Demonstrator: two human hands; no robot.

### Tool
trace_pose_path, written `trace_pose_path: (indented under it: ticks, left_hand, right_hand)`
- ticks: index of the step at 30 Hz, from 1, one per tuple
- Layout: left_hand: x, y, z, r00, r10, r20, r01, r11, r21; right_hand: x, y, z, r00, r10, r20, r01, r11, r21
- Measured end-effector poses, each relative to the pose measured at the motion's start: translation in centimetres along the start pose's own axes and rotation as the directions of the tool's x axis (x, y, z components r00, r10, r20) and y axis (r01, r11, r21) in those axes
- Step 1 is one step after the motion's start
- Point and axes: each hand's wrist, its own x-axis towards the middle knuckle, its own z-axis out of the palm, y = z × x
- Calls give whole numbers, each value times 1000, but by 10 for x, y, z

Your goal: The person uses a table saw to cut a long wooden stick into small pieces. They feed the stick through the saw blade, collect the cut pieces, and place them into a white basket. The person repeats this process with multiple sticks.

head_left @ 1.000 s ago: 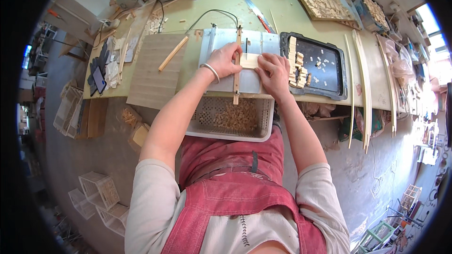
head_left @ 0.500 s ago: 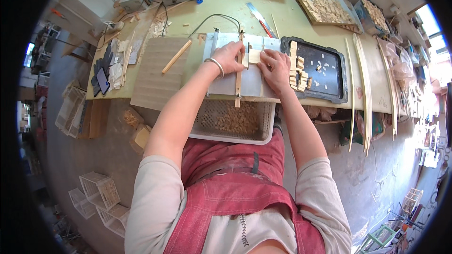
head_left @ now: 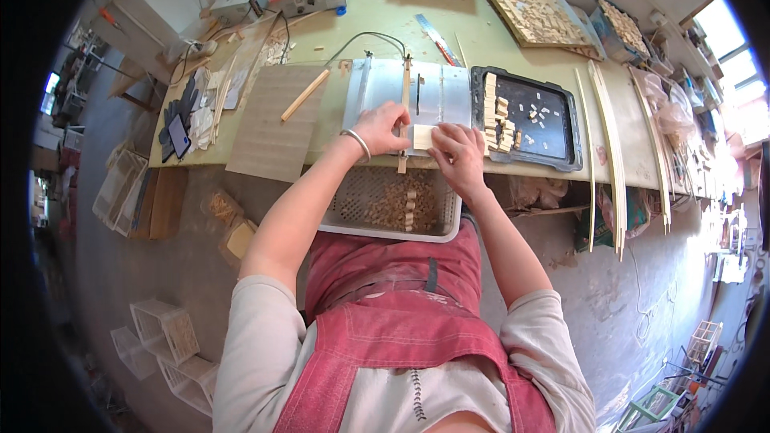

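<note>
My right hand [head_left: 459, 155] grips a pale wooden block [head_left: 423, 137] at the front of a metal saw table [head_left: 443, 100]. My left hand [head_left: 383, 127] is beside it, fingers curled together against the wooden guide strip [head_left: 405, 95]; whatever they may pinch is hidden. A thin dark blade [head_left: 418, 88] stands in the plate beyond both hands. Below the table edge, a perforated plastic basket [head_left: 449, 228] contains many small wood pieces, with a short row of pale pieces [head_left: 411, 207] over them.
Right of the saw table lies a black tray [head_left: 576, 124] with wood blocks. Long wooden strips [head_left: 611, 152] overhang the bench edge farther right. A loose stick [head_left: 305, 96] rests on brown cardboard [head_left: 273, 124] at left. A ruler [head_left: 434, 34] lies behind.
Both hands have moved toward me, bringing the wooden block from beside the blade to the plate's front edge. A row of pale pieces now shows over the basket.
</note>
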Motion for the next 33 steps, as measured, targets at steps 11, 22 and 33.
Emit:
trace_pose_path:
  ticks: [11, 22, 33]
  left_hand:
    - [8, 0, 6, 998, -5, -68, 8, 999, 35]
    - [23, -7, 0, 997, -16, -78, 14, 1000, -26]
    - [48, -15, -9, 997, -15, -71, 13, 999, -33]
  right_hand:
    - [17, -7, 5, 999, 10, 31, -11, 998, 55]
    - [33, 12, 7, 996, -85, -23, 88, 985, 147]
    - [57, 22, 10, 997, -72, -14, 74, 991, 110]
